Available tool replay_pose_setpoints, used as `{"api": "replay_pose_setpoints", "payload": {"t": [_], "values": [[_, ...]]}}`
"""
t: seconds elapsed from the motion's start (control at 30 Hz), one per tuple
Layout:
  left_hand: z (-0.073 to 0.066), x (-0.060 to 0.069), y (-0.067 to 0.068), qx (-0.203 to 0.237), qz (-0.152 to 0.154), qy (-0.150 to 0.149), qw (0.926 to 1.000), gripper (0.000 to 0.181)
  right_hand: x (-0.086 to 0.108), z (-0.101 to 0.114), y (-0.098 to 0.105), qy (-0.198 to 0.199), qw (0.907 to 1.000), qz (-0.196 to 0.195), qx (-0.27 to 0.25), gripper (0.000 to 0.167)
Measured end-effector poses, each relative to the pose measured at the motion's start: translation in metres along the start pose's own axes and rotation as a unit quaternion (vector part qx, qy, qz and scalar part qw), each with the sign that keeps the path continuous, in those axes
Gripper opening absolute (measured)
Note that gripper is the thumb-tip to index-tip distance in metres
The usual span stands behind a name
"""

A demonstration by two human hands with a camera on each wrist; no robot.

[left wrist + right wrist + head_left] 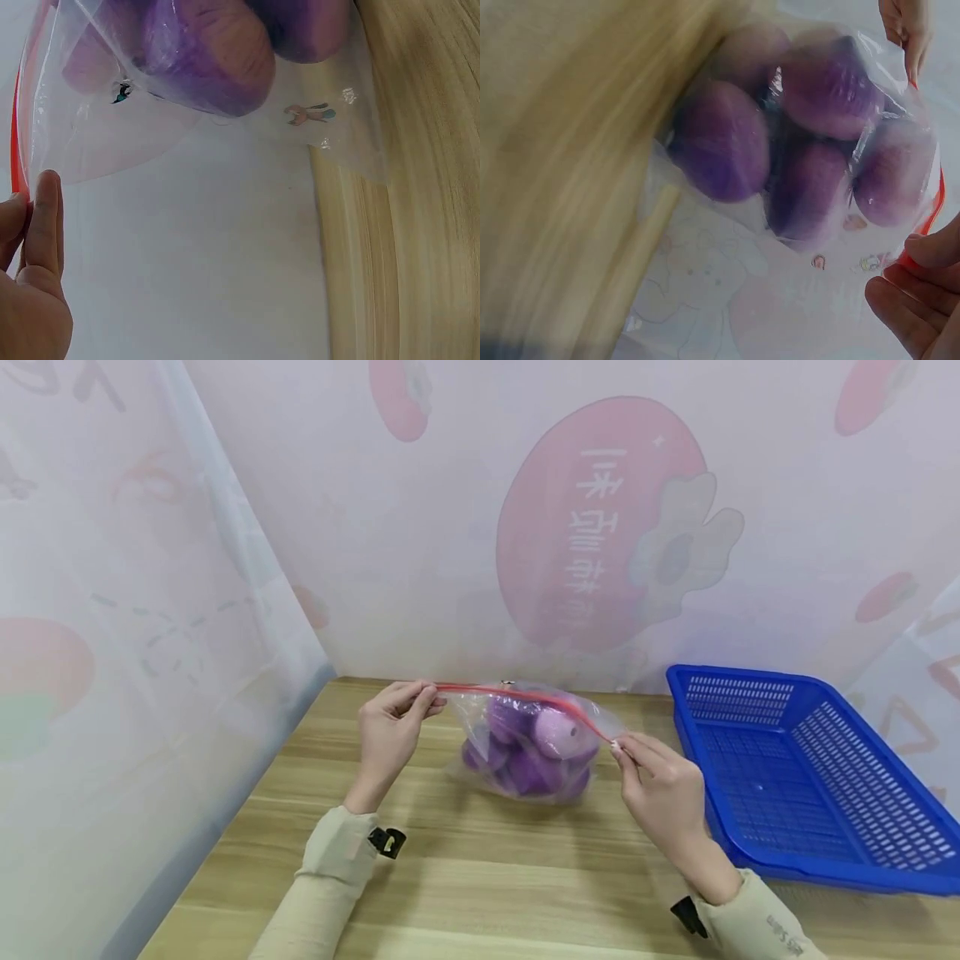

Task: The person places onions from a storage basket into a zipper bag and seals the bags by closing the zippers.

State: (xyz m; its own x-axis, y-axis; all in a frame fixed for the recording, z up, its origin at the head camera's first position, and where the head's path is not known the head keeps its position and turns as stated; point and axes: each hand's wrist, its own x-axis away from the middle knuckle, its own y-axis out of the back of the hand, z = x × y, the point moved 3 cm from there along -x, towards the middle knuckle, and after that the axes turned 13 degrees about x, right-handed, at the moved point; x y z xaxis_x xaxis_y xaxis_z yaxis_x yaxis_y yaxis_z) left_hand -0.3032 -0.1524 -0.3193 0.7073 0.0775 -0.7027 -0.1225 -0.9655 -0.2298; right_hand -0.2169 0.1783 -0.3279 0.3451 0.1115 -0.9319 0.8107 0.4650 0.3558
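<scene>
A clear zip bag (474, 714) with a red zip strip (525, 695) stands on the wooden table, its mouth stretched between both hands. Several purple, rounded, fruit-like things (534, 770) fill it; one paler piece (562, 733) lies near the top. My left hand (390, 727) pinches the strip's left end between thumb and fingers. At the other end, my right hand (667, 797) pinches the strip's right corner. In the left wrist view, small printed figures (307, 114) show on the clear plastic. The right wrist view shows the purple pieces (724, 142) pressed together inside.
A blue plastic basket (693, 760) with slotted walls stands to the right, close beside my right hand. The wooden table (480, 877) extends in front of the bag. Printed pale cloth (420, 543) hangs behind the table and along its left side.
</scene>
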Motion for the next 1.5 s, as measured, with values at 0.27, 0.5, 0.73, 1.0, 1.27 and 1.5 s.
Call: {"api": "replay_pose_setpoints", "payload": {"t": [0.27,0.5,0.73,1.0,1.27,1.5], "values": [[0.005,0.000,0.000,-0.008,0.021,-0.003,0.9997,0.016,0.021,0.015,-0.007,0.031,0.9994,0.013,0.002,0.032],[-0.017,0.013,-0.001,-0.081,0.072,-0.068,0.9918,0.011,0.035,0.026,-0.006,0.074,0.9953,0.057,0.024,0.041],[-0.013,0.036,0.021,-0.193,0.189,-0.138,0.9530,0.018,0.045,0.026,-0.002,0.154,0.9801,0.118,0.045,0.024],[0.004,0.046,0.034,-0.305,0.230,-0.105,0.9183,0.016,0.044,0.015,-0.012,0.175,0.9575,0.186,0.134,0.013],[0.012,0.040,0.038,-0.387,0.227,-0.113,0.8864,0.012,0.027,0.014,-0.018,0.173,0.9367,0.251,0.172,0.016],[0.013,0.038,0.043,-0.436,0.254,-0.100,0.8572,0.008,0.026,0.017,-0.020,0.201,0.9376,0.251,0.133,0.020]]}}
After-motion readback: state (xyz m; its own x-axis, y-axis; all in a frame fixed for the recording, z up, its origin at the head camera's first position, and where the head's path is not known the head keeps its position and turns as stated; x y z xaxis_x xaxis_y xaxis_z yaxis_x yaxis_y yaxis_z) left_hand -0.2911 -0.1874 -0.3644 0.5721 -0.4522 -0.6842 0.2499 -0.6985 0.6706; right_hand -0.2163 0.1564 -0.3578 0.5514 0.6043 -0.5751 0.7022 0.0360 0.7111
